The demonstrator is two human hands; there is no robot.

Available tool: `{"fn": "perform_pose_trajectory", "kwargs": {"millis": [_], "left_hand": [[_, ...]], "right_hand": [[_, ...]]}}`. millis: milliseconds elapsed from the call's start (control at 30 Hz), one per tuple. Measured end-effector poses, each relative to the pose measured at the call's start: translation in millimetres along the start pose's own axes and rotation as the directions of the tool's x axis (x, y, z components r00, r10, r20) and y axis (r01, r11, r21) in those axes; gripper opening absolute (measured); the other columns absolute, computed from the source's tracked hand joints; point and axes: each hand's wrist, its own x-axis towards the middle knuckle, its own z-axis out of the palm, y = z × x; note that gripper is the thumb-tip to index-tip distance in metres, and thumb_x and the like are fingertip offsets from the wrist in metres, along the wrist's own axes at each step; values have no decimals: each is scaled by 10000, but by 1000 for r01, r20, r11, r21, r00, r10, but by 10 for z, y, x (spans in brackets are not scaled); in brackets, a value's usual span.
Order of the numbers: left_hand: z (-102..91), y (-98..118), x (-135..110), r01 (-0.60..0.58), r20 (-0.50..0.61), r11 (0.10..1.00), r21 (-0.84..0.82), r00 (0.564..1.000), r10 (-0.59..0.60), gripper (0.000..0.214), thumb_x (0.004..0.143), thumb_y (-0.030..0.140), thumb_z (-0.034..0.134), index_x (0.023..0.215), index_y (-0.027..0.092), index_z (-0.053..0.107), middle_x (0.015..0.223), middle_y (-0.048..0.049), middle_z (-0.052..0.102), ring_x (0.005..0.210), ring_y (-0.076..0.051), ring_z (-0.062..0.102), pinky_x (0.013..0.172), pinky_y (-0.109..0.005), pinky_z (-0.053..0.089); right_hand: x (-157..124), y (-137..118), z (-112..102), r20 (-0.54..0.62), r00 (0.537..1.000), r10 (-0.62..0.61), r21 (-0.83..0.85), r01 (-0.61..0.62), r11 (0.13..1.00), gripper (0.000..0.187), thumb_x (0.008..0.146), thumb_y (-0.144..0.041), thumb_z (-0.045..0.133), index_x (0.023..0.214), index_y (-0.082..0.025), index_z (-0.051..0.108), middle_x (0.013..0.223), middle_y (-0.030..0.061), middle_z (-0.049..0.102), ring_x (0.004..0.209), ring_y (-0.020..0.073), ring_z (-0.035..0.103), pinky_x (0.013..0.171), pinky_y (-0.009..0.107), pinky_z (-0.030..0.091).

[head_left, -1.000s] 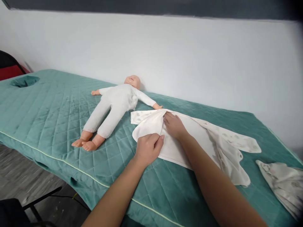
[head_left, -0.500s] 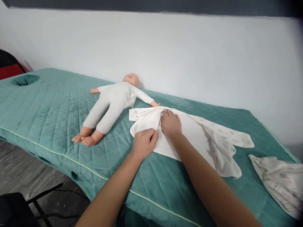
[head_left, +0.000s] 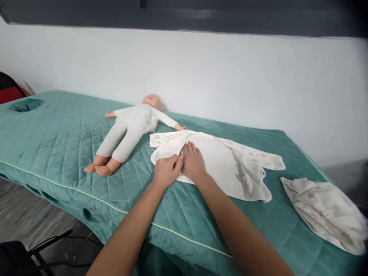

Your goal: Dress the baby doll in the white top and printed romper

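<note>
White shirt (head_left: 214, 159), right of the doll (head_left: 133, 119), likely light, soft, limp, best lifted by two edges; my left hand (head_left: 166, 169) curls at it, grip hidden, my right (head_left: 194, 163) lies nearly flat, clasping nothing visible.

Left hand (head_left: 166, 170): totally bare, rounded knuckles, thumb visible, around mid-frame
Right hand (head_left: 193, 163): bare too, slim fingers, just right of centre
Wrists (head_left: 156, 186): bare as well, pretty narrow
Forearms (head_left: 130, 226): uncovered, kinda slim, widening toward the bottom edge
</note>
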Motion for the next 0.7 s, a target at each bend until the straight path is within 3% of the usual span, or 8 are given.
{"fn": "perform_pose_trajectory", "kwargs": {"millis": [300, 400, 533, 700], "left_hand": [[-88, 15, 9, 93, -53, 987, -132, 994, -100, 383, 966, 347, 442, 621, 191, 503, 499, 29, 474, 498, -97, 387, 560, -258, 271], [-131, 25, 7, 109, -71, 978, -176, 990, -123, 392, 959, 345, 441, 599, 192, 457, 494, 42, 413, 504, -94, 349, 561, -260, 264], [-189, 34, -14, 133, -105, 966, -223, 982, -159, 411, 951, 354, 449, 574, 193, 427, 495, 45, 397, 508, -93, 339, 569, -268, 267], [-389, 10, 10, 214, -34, 921, -325, 971, -238, 432, 962, 391, 441, 587, 191, 517, 490, 31, 489, 505, -102, 439, 581, -266, 333]], "right_hand": [[-666, -175, -94, 13, 990, -144, 55, 143, 988, 603, 1040, -374, 274, 1531, -37, 363, 1620, 180, 281, 1518, 282, 249, 1225, 470, 238], [-941, -158, -115, -11, 981, -192, 75, 192, 978, 599, 1042, -435, 287, 1525, -99, 398, 1625, 133, 291, 1521, 262, 247, 1231, 478, 237], [-1210, 35, -183, -32, 985, -170, 50, 172, 984, 550, 1033, -451, 321, 1502, -193, 445, 1615, 85, 331, 1514, 257, 269, 1229, 516, 239], [-1223, 468, -335, -130, 989, -65, -21, 62, 998, 519, 1007, -419, 372, 1432, -157, 513, 1552, 157, 435, 1468, 298, 361, 1195, 550, 299]]}}
